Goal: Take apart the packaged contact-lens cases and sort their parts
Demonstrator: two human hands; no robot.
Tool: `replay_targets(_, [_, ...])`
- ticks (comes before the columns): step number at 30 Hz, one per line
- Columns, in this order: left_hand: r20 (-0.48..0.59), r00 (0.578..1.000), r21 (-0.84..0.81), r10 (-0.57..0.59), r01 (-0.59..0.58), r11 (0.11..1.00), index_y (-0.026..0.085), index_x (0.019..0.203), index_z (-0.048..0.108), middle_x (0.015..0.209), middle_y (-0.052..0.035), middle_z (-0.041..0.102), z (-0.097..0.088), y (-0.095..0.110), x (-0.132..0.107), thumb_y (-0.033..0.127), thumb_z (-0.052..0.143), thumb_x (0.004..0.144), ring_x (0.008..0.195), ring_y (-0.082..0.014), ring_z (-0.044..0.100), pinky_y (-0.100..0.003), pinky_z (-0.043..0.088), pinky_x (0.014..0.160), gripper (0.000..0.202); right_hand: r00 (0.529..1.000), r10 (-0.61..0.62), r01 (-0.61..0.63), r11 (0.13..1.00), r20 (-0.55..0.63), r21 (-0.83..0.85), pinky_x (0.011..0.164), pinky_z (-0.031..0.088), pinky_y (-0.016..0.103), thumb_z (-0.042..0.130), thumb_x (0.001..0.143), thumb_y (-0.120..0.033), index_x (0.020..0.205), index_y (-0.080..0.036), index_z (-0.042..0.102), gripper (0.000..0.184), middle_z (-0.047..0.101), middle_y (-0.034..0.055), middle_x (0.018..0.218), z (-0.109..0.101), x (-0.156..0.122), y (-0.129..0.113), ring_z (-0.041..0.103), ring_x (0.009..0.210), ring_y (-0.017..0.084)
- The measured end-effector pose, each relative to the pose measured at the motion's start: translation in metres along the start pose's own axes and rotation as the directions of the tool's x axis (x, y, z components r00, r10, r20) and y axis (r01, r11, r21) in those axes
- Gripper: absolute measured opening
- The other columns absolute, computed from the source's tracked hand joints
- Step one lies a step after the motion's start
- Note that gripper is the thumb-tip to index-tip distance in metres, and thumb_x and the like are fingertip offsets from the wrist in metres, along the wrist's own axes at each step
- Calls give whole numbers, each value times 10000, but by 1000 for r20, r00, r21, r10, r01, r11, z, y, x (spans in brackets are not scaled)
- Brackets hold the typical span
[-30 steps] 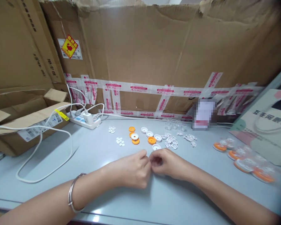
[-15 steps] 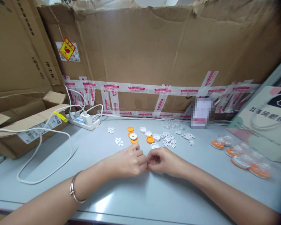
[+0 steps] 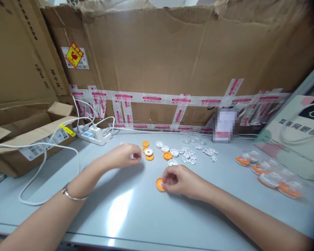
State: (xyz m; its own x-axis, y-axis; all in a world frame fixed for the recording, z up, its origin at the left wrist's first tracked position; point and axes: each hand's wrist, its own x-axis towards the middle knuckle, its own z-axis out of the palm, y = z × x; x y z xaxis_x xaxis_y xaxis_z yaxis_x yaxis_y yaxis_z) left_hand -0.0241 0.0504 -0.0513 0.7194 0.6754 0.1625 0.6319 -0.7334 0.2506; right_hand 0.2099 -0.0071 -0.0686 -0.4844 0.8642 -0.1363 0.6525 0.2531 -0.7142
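My right hand (image 3: 179,179) pinches the right edge of a round orange plastic disc (image 3: 159,185) with a raised rim, low over the table. Part of the disc is hidden behind the fingertips. Farther left, my left hand (image 3: 122,156) has its fingers curled together above the small white plastic parts (image 3: 133,157), which it mostly covers. Whether anything is between those fingers cannot be made out. Just right of that hand lie several orange rings (image 3: 146,143) and a white ring (image 3: 148,152). More white rings (image 3: 174,152) and an orange ring (image 3: 167,155) sit beyond my right hand.
White perforated pieces (image 3: 188,156) and clear plastic domes (image 3: 193,138) lie toward the back. Clear-topped orange and white assemblies (image 3: 270,178) stand at right. A power strip (image 3: 95,136), a looping white cable (image 3: 80,160) and an open carton (image 3: 28,143) occupy the left; a large cardboard sheet (image 3: 159,62) rises behind.
My left hand has left the orange disc and moved left and away from me, over the small white parts. The right hand stays in place, and the disc now shows.
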Motion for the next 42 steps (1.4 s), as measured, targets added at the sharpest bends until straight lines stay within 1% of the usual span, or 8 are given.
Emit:
replay_targets(5, [232, 902, 44, -365, 365, 930, 133, 685, 612, 657, -21, 606, -31, -50, -22, 219, 458, 720, 599, -118, 502, -198, 350, 553, 180, 1000, 2, -3, 998, -14, -64, 520, 407, 201, 544, 633, -201, 688, -152, 588, 86, 584, 5, 623, 1, -2, -2, 519, 559, 101])
replay_targets(10, [368, 827, 34, -426, 446, 895, 142, 636, 612, 597, -23, 600, -25, -68, -27, 233, 477, 662, 533, -116, 494, -193, 336, 491, 165, 995, -82, 71, 983, -61, -169, 559, 406, 207, 537, 625, -180, 676, -163, 582, 70, 599, 10, 665, 3, -4, -2, 531, 603, 108])
replay_targets(14, [387, 813, 30, -435, 460, 887, 155, 625, 605, 586, -24, 594, -20, -67, -25, 257, 474, 669, 514, -116, 485, -202, 321, 476, 172, 991, -116, 102, 973, -59, -208, 556, 394, 201, 526, 621, -160, 679, -167, 573, 75, 600, 9, 687, 3, -5, -1, 527, 617, 107])
replay_targets(21, [155, 914, 77, -376, 368, 927, 161, 608, 562, 564, -13, 538, -29, -20, -20, 406, 453, 781, 519, -120, 440, -229, 299, 496, 319, 984, -162, 143, 964, -68, -223, 554, 380, 194, 522, 658, -180, 679, -168, 566, 50, 588, 0, 676, 4, -4, 1, 510, 614, 100])
replay_targets(24, [118, 978, -105, -169, 182, 978, 181, 817, 596, 807, -24, 603, -15, 15, -13, 434, 516, 772, 717, -143, 523, -225, 373, 620, 269, 981, -187, 172, 961, -51, -218, 560, 375, 192, 525, 676, -184, 681, -167, 569, 47, 580, -2, 684, 3, -5, 2, 499, 615, 95])
replay_targets(28, [151, 987, -233, 48, -11, 972, 187, 951, 573, 917, -36, 575, 18, 47, -6, 454, 642, 678, 793, -156, 526, -234, 402, 676, 388, 970, -243, 235, 950, -14, -205, 600, 380, 199, 538, 700, -195, 716, -166, 581, 54, 572, -3, 720, 1, -6, 4, 495, 642, 95])
replay_targets(32, [84, 995, -254, 56, -34, 967, 177, 893, 592, 835, -27, 565, 38, 57, -3, 419, 648, 689, 758, -146, 518, -232, 399, 668, 322, 962, -271, 271, 942, 28, -197, 652, 384, 219, 604, 666, -215, 770, -174, 569, 118, 567, -6, 776, -2, -7, 4, 500, 700, 110])
replay_targets(42, [62, 998, -440, -30, 54, 897, 159, 842, 623, 756, -17, 618, 37, 52, 0, 272, 662, 663, 684, -127, 543, -229, 404, 626, 215, 961, -276, 275, 956, 2, -101, 683, 412, 248, 601, 738, -286, 794, -180, 566, 124, 577, 16, 837, -2, -5, 10, 522, 753, 127])
